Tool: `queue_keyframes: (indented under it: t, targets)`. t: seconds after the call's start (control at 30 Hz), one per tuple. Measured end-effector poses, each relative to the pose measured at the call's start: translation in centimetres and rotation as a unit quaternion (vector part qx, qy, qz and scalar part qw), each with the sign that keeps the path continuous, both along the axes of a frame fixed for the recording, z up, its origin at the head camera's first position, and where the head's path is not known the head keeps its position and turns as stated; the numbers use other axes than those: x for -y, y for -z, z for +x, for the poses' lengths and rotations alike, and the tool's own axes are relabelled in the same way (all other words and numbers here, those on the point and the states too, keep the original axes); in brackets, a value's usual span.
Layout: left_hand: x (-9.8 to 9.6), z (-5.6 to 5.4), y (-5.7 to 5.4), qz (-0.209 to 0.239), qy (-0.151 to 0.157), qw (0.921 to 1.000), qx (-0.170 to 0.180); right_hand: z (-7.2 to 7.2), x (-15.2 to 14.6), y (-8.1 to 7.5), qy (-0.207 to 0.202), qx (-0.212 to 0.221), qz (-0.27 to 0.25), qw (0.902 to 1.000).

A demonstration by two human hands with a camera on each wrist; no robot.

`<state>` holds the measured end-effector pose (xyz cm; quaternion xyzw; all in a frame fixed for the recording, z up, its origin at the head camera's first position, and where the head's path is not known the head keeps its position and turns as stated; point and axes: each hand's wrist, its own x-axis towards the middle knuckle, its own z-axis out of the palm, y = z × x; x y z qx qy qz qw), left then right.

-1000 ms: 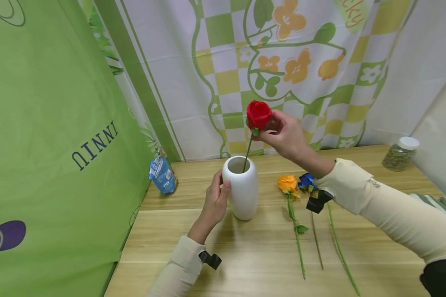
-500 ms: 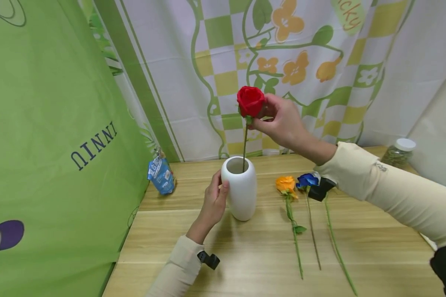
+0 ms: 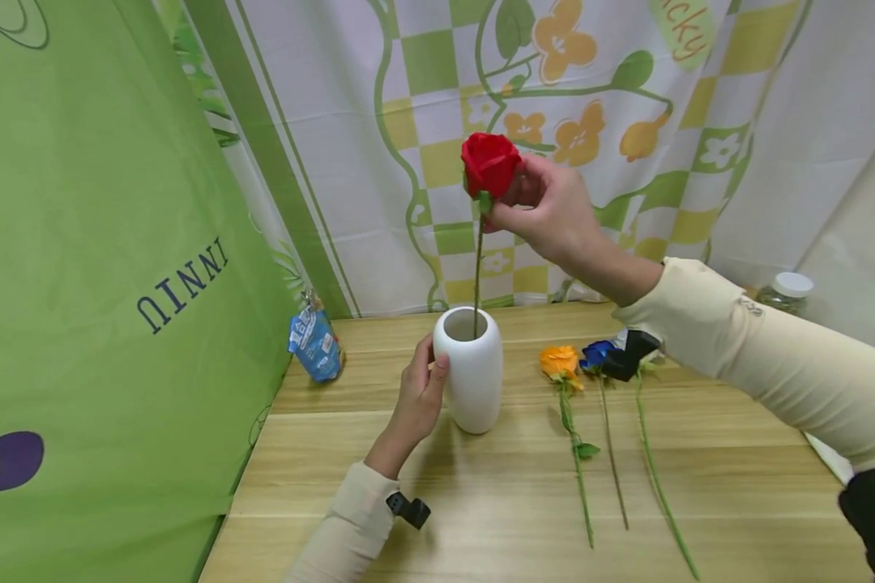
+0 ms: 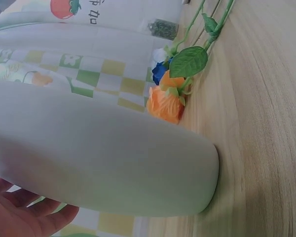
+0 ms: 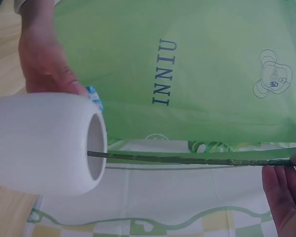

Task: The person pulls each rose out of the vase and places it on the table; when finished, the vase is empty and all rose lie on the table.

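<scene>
A white vase [image 3: 470, 380] stands upright on the wooden table. My left hand [image 3: 421, 393] holds its left side near the top, the thumb in front; in the left wrist view its fingers [image 4: 44, 210] curve along the vase wall. Above the vase, my right hand [image 3: 554, 206] pinches a red rose [image 3: 490, 164] just under its bloom. The rose's thin stem [image 5: 182, 160] runs down through the vase mouth, and its lower end is hidden inside. To the right lie an orange rose [image 3: 560, 362] and a blue rose [image 3: 596, 355], side by side.
A third green stem [image 3: 656, 474] lies right of the blue rose, its top mostly hidden by the right wrist camera. A blue packet [image 3: 316, 344] stands at the table's left edge. A white-lidded jar [image 3: 789, 287] is back right, partly behind my sleeve. Curtains hang behind and left.
My right hand has risen with the red rose and shifted slightly left, so more stem shows above the vase mouth. The left hand and vase have stayed in place.
</scene>
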<state>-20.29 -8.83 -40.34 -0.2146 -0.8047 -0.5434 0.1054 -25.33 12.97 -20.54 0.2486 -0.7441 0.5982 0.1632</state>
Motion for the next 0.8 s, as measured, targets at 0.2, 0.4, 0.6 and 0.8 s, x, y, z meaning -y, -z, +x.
queue_keyframes:
  t: [0.2,0.4,0.6,0.8]
  targets:
    - [0.4,-2.0,3.4,0.014,-0.010,0.9997,-0.016,0.1,0.3,-1.4,-0.010,0.004,-0.040,0.9991]
    - [0.3,-2.1,3.5,0.014,-0.001,0.9999,-0.009,0.4,0.4,-2.7,-0.048,-0.004,-0.090,0.9947]
    - [0.5,-1.8,3.3,0.005,-0.006,0.9998,-0.016,0.6,0.3,-4.6,-0.090,-0.004,-0.161,0.9828]
    - [0.5,-1.8,3.2,0.004,-0.008,0.9995,-0.030,0.4,0.5,-6.8,-0.102,-0.012,-0.184,0.9775]
